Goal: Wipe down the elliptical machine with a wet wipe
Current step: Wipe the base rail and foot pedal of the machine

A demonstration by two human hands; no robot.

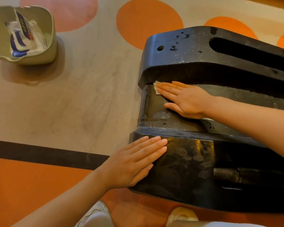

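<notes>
The black, dusty base of the elliptical machine (195, 56) fills the right side of the head view. My right hand (184, 99) lies flat on its recessed middle section and presses a pale wet wipe (156, 86) against the surface; only the wipe's corner shows past my fingertips. My left hand (138, 159) rests flat, fingers together, on the nearer glossy cover of the machine (184, 166), holding nothing. That cover shows smeared fingerprints.
A pale green bin (44, 51) stands on the floor at top left with a blue-and-white wipe packet (23, 35) inside. The floor has orange circles (147, 22) and a dark stripe (39, 153). My white shoes (95, 213) show at the bottom edge.
</notes>
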